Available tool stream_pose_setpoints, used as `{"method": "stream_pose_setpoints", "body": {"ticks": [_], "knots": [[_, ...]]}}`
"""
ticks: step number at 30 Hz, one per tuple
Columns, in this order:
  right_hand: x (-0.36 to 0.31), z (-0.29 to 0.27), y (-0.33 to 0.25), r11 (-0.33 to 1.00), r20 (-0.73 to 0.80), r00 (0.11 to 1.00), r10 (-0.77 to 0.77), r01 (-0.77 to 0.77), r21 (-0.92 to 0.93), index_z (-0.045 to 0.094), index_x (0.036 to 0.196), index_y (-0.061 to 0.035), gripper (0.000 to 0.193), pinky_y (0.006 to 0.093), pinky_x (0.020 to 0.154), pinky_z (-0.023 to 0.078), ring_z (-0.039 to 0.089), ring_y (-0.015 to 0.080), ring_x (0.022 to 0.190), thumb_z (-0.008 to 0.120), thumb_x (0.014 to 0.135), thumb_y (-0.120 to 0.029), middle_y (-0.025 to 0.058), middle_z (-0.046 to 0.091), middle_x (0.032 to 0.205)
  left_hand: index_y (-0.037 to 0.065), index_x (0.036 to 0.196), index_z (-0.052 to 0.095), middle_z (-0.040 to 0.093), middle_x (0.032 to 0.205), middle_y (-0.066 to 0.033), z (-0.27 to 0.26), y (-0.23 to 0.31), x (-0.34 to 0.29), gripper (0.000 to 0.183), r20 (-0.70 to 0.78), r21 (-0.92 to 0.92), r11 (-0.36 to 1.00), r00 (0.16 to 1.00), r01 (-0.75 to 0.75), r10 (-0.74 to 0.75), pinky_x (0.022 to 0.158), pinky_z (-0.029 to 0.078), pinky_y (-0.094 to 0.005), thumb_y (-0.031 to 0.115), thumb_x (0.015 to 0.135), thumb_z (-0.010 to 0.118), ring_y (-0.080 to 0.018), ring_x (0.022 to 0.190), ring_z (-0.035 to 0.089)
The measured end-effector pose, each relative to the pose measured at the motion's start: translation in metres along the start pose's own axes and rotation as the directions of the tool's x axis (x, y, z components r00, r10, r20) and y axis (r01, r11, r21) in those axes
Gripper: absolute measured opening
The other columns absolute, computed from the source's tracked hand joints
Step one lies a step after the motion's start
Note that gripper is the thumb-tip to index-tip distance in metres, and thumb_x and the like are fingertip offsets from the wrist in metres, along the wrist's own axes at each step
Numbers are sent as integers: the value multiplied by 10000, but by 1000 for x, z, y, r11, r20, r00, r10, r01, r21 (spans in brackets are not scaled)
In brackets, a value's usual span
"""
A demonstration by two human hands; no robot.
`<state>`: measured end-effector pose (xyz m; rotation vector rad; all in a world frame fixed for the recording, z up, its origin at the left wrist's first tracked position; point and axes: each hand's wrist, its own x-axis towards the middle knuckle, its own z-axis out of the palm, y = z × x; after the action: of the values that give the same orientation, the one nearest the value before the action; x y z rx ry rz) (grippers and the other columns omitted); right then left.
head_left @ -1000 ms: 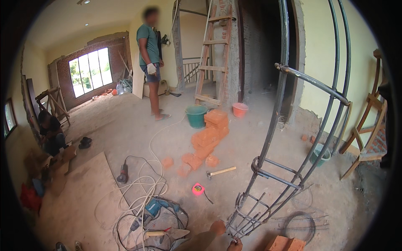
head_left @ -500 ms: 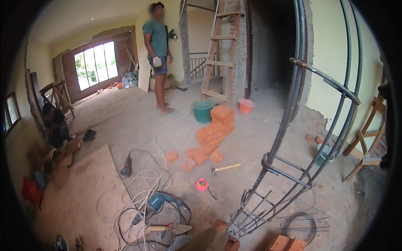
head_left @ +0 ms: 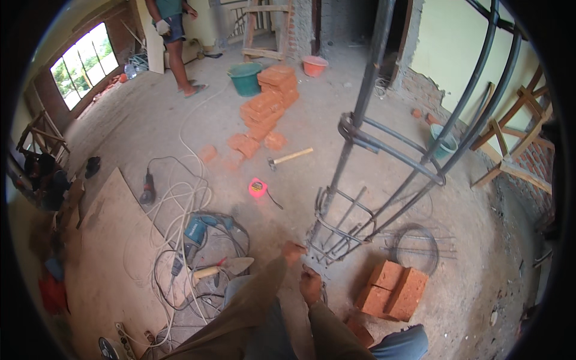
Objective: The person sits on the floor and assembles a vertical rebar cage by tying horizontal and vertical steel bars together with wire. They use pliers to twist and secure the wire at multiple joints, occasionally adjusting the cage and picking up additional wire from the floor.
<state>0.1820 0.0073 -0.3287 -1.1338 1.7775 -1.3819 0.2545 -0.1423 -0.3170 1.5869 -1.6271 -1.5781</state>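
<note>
A cage of dark steel rebar [head_left: 371, 223] with bent stirrups rises from the floor and leans to the upper right. Beside its lower end, my left hand [head_left: 293, 253] reaches with fingers drawn together. Just nearer to me, my right hand [head_left: 310, 285] is curled closed, close to the cage's foot. Whatever either hand pinches is too small to make out. Several orange-red bricks [head_left: 401, 291] lie right of my right hand. A coil of thin wire [head_left: 415, 249] rests behind them. Left of my arms lies a trowel [head_left: 235, 266] with a wooden handle.
A blue-green power drill [head_left: 197, 230] and tangled pale cable [head_left: 174, 204] lie at left, near an angle grinder [head_left: 147, 191]. Ahead are a pink tape measure [head_left: 258, 188], a hammer [head_left: 290, 157], piled bricks [head_left: 270, 99] and a green bucket [head_left: 245, 78]. A person [head_left: 173, 45] stands beyond.
My view has tipped downward, so both forearms and the brick stack at right show more fully. My hands stay by the foot of the rebar cage.
</note>
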Motion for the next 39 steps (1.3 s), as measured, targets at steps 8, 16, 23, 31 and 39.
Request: {"method": "stream_pose_setpoints", "body": {"ticks": [8,16,23,31,39], "knots": [[7,7,-34,985,75,990,122,-130,111,635,1228,64,342,262,651,485,589,112,726,530,914,-22,135,706,1013,-40,811,723,697,737,-117,3,2,6,145,105,-319,929,981,188,-163,532,521,-331,86,744,753,-195,640,667],[-11,-46,-7,772,168,879,447,-473,424,629,1227,9,346,292,677,499,576,136,774,570,960,-204,40,625,927,-64,762,656,649,699,-152,23,8,9,111,105,-352,885,952,305,-287,487,536,-377,47,764,652,-239,607,658],[-107,-78,55,290,56,996,-67,73,-954,574,1229,-27,431,291,631,502,620,172,755,678,850,-204,42,621,847,-36,983,673,671,1027,-274,31,17,-1,396,-88,328,942,995,78,-52,896,525,-490,307,785,681,-424,1024,648],[-90,-60,26,565,159,975,157,44,-824,564,1240,-36,434,283,627,500,619,168,757,676,847,-182,41,626,876,11,911,691,677,926,-260,44,7,1,265,-269,249,964,963,89,-20,825,533,-499,236,776,653,-433,911,661],[-78,-63,34,796,200,954,222,-59,-602,555,1251,-45,441,275,623,498,618,164,759,674,843,-160,39,631,905,2,895,643,664,897,-264,37,-5,0,223,-158,345,932,972,-112,176,799,516,-527,219,844,655,-454,897,646]]}}
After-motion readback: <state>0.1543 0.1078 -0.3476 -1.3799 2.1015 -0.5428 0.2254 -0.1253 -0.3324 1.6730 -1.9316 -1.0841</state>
